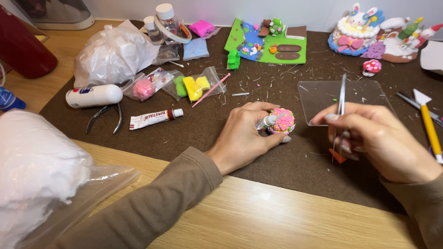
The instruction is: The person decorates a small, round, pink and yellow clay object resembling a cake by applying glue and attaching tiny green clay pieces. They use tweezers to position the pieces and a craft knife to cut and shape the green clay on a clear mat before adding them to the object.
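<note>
Fluffy white bagged clay (37, 170); hands: left (242, 138) grips bumpy round cake (281, 121), right (374, 138) metal tweezers (341, 99)

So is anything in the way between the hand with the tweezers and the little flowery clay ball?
Nothing visible. Only bare brown mat lies between the right hand, holding the tweezers, and the flowery clay ball gripped by the left hand.

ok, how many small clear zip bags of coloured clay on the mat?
2. The pink-clay bag lies beside the big white plastic bag; the green-and-yellow clay bag lies right of it, by the pink stick. More may be hidden behind the white bag.
</note>
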